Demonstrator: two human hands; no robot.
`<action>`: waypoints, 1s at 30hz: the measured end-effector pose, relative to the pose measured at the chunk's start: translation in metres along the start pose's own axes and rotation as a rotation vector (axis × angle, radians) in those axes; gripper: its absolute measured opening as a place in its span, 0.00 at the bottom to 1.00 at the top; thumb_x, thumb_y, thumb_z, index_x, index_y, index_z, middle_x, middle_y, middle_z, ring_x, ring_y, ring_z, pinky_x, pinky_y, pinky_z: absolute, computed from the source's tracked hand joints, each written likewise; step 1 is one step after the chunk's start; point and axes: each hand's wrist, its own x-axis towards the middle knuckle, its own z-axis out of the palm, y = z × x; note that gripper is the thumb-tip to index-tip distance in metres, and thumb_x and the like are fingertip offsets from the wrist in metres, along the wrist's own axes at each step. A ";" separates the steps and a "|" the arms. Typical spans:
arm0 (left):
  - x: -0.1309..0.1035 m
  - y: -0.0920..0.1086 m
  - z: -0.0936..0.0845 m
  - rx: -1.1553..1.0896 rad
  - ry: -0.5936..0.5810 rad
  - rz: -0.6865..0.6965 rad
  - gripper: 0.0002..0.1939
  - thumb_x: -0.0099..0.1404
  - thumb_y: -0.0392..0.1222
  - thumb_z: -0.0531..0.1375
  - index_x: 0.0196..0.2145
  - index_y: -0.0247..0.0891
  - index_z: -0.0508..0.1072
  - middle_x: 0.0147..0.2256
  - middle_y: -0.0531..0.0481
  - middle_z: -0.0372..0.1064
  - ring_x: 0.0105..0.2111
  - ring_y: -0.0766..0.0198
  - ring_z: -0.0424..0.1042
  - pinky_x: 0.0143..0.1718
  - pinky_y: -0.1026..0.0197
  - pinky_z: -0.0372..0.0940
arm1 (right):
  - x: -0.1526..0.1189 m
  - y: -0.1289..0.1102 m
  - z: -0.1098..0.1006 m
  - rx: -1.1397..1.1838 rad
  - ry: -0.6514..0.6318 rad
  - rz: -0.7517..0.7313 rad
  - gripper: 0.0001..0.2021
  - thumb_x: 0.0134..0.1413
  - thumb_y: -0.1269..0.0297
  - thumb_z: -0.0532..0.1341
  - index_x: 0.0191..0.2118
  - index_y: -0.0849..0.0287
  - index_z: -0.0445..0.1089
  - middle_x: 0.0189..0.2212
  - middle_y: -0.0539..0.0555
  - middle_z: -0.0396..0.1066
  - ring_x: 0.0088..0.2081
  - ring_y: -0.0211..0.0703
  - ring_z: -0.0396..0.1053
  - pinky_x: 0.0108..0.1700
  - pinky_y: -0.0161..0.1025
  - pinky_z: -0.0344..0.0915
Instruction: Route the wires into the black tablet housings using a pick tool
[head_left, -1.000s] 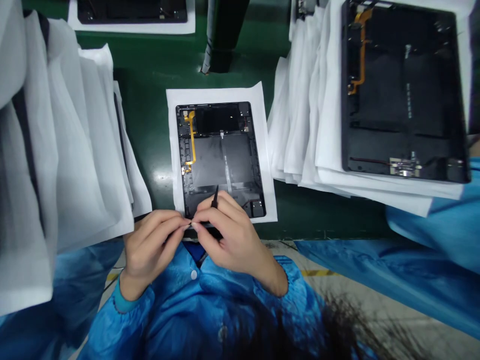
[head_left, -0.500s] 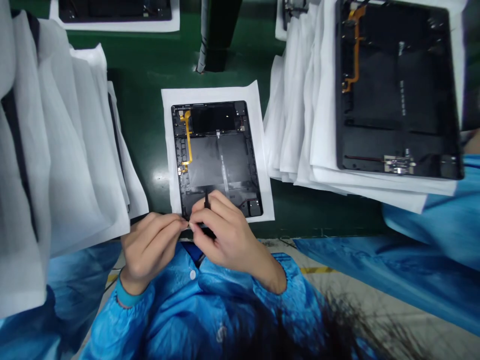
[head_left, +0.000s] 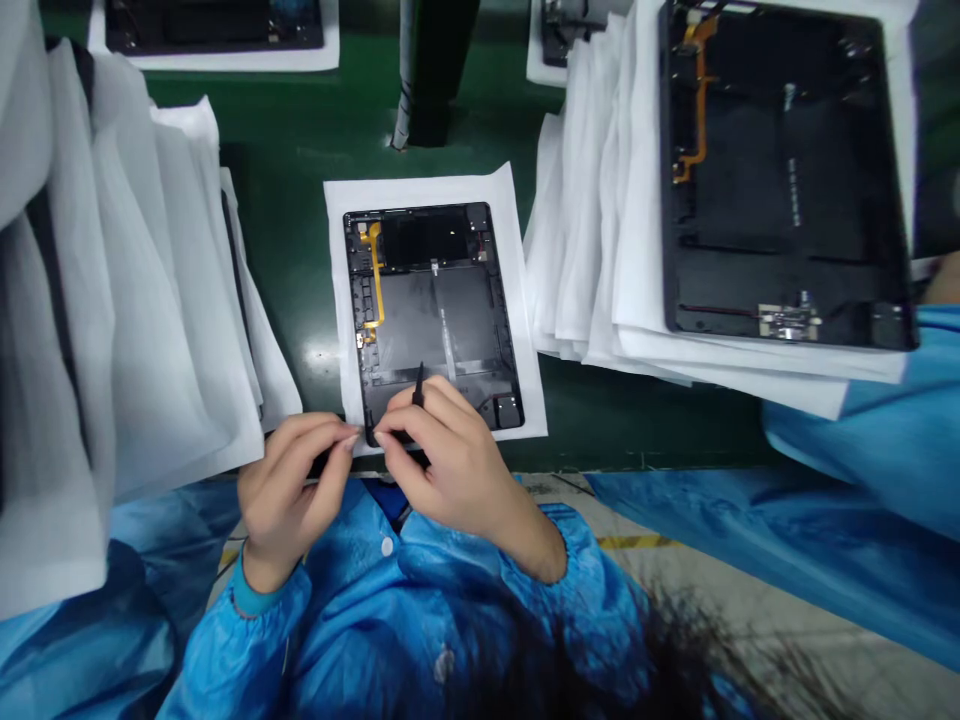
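An opened black tablet housing [head_left: 412,310] lies on a white sheet [head_left: 529,350] on the green table, an orange flex cable [head_left: 379,290] along its left side. My right hand [head_left: 454,450] is over its lower edge, wrapped round a dark thin tool [head_left: 418,385] whose tip points up; the thumb and index finger are pinched near the lower left corner. Just left of that corner, beside the sheet, my left hand [head_left: 296,485] is closed with thumb against fingertips. Anything between those fingertips is too small to make out.
Tall stacks of white sheets stand at left [head_left: 165,300] and right [head_left: 592,200], the right one topped by another black housing [head_left: 780,200]. A dark post [head_left: 442,70] rises behind. People's blue sleeves show at both sides.
My left hand has moved slightly left, away from my right hand, opening a gap between their fingertips. The tool in my right hand has tilted a little to the right.
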 end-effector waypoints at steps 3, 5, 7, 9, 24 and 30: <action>0.001 0.002 0.000 0.016 0.027 -0.042 0.07 0.63 0.30 0.64 0.39 0.37 0.75 0.36 0.52 0.75 0.32 0.72 0.75 0.31 0.72 0.66 | 0.001 -0.002 0.003 -0.041 0.008 0.021 0.06 0.64 0.72 0.57 0.37 0.59 0.70 0.36 0.57 0.72 0.39 0.45 0.67 0.43 0.45 0.69; 0.001 0.002 0.000 0.015 0.042 -0.062 0.07 0.63 0.30 0.64 0.39 0.37 0.75 0.35 0.53 0.75 0.30 0.73 0.74 0.30 0.72 0.65 | 0.001 -0.003 0.004 -0.055 0.013 0.035 0.07 0.64 0.72 0.57 0.36 0.59 0.70 0.35 0.56 0.72 0.38 0.45 0.66 0.43 0.45 0.69; 0.000 0.002 0.000 0.008 0.043 -0.076 0.07 0.64 0.30 0.64 0.40 0.38 0.76 0.34 0.53 0.75 0.29 0.73 0.73 0.30 0.71 0.65 | 0.002 -0.003 0.005 -0.051 0.014 0.044 0.07 0.64 0.72 0.57 0.36 0.59 0.71 0.35 0.56 0.72 0.37 0.45 0.66 0.42 0.44 0.69; 0.000 0.001 0.000 -0.003 0.031 -0.088 0.08 0.64 0.31 0.64 0.40 0.39 0.76 0.35 0.54 0.75 0.30 0.73 0.73 0.30 0.70 0.65 | 0.002 -0.003 0.005 -0.043 0.013 0.051 0.06 0.64 0.72 0.58 0.36 0.59 0.71 0.34 0.56 0.72 0.37 0.44 0.66 0.41 0.44 0.68; -0.001 0.002 -0.003 -0.001 -0.054 -0.214 0.04 0.67 0.37 0.62 0.39 0.42 0.77 0.34 0.56 0.73 0.30 0.73 0.70 0.35 0.70 0.65 | 0.001 -0.002 0.009 -0.032 0.051 -0.006 0.06 0.62 0.74 0.58 0.36 0.60 0.70 0.34 0.56 0.70 0.37 0.44 0.66 0.41 0.43 0.69; 0.016 0.014 -0.014 -0.133 -0.202 -0.579 0.06 0.65 0.45 0.61 0.34 0.45 0.78 0.25 0.59 0.63 0.23 0.71 0.62 0.28 0.68 0.61 | 0.001 0.000 0.010 -0.023 0.048 -0.019 0.05 0.62 0.75 0.58 0.36 0.60 0.70 0.34 0.56 0.69 0.37 0.44 0.66 0.41 0.43 0.69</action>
